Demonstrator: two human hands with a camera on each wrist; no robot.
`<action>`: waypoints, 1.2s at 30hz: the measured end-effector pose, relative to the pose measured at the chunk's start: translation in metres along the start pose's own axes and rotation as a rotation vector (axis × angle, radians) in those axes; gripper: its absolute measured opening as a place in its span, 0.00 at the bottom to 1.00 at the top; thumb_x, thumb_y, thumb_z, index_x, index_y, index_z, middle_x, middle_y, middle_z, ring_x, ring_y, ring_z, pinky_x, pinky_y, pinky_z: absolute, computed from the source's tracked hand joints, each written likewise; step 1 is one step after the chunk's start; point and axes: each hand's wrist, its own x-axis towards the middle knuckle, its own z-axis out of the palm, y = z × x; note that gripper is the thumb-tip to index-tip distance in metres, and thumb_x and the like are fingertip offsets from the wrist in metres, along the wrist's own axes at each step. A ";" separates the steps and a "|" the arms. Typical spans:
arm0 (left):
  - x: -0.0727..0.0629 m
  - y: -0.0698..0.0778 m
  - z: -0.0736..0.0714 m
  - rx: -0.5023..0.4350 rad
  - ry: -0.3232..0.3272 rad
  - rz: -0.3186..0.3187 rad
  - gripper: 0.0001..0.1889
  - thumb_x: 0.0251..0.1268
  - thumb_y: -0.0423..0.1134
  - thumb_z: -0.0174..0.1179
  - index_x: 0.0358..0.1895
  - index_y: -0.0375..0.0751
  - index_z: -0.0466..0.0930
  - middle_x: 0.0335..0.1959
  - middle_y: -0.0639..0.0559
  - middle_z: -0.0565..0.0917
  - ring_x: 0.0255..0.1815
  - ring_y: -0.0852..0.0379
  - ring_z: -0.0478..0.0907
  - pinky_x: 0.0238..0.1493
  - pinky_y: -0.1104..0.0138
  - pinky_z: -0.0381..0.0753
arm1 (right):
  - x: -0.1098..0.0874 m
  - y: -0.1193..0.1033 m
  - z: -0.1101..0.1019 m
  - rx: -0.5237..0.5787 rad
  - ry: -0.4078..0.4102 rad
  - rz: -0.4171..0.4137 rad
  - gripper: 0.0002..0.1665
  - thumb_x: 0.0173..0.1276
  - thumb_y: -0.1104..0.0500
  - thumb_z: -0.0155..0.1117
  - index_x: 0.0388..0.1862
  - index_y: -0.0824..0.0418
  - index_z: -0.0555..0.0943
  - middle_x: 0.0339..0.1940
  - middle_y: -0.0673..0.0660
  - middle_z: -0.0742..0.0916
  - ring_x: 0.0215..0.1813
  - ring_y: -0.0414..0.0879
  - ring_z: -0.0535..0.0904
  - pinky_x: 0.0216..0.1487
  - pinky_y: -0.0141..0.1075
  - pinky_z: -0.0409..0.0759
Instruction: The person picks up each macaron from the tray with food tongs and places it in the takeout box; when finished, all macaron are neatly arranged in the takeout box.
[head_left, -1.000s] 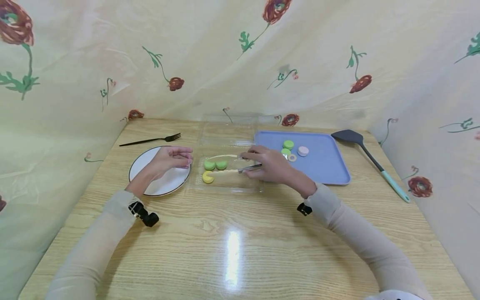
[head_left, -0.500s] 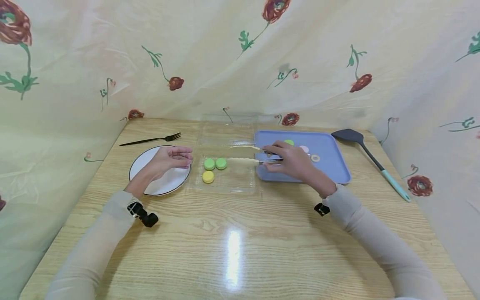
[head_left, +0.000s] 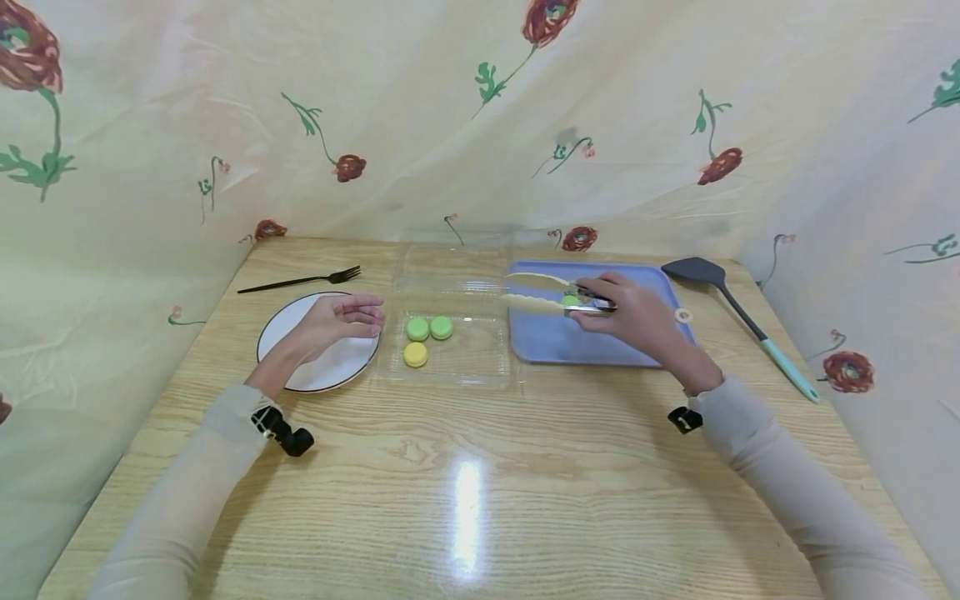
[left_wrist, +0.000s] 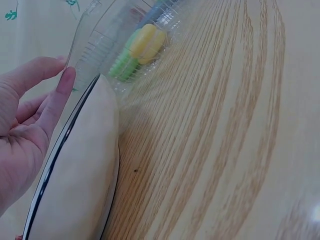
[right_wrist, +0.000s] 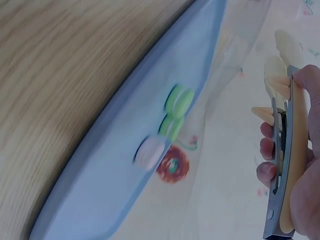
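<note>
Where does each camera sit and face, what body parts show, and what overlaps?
Head: worn on the head, facing forward and down at the table; shows both sleeves, left grip and right grip.
Left wrist: worn there, facing the plate and clear container; shows part of the left grip.
Right wrist: worn there, facing the blue tray and tongs; shows part of the right grip.
Head and right wrist share the tray and tongs.

Plate (head_left: 333, 365) left, container (head_left: 476, 343) middle (three macarons (head_left: 417, 329) inside), tray (head_left: 573, 340) right; fork (head_left: 300, 282) behind plate, spatula (head_left: 744, 315) right of tray.
</note>
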 end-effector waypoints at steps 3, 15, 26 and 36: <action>0.000 0.000 0.000 -0.003 0.002 0.002 0.32 0.64 0.23 0.65 0.71 0.25 0.66 0.42 0.60 0.86 0.46 0.65 0.85 0.54 0.71 0.88 | -0.005 0.010 -0.008 -0.021 0.002 0.016 0.30 0.51 0.58 0.83 0.54 0.67 0.86 0.41 0.64 0.87 0.31 0.54 0.83 0.23 0.42 0.78; -0.001 0.001 0.000 0.012 -0.006 -0.010 0.33 0.64 0.24 0.66 0.72 0.25 0.66 0.44 0.59 0.86 0.46 0.65 0.85 0.55 0.72 0.87 | -0.034 0.041 -0.028 -0.135 -0.031 0.071 0.39 0.67 0.30 0.63 0.53 0.63 0.87 0.40 0.61 0.87 0.20 0.44 0.73 0.16 0.31 0.62; -0.001 -0.001 -0.002 0.033 -0.012 -0.001 0.32 0.65 0.25 0.66 0.72 0.25 0.66 0.45 0.59 0.85 0.47 0.65 0.85 0.55 0.72 0.87 | -0.046 0.051 -0.032 -0.166 -0.082 0.071 0.29 0.63 0.43 0.75 0.51 0.65 0.87 0.37 0.60 0.84 0.19 0.40 0.68 0.17 0.33 0.66; 0.000 -0.001 -0.001 0.038 -0.012 0.005 0.33 0.65 0.25 0.66 0.72 0.24 0.65 0.44 0.59 0.85 0.46 0.66 0.85 0.55 0.73 0.87 | -0.052 0.058 -0.031 -0.188 -0.131 0.101 0.30 0.57 0.46 0.79 0.53 0.65 0.86 0.40 0.62 0.85 0.19 0.42 0.69 0.17 0.34 0.65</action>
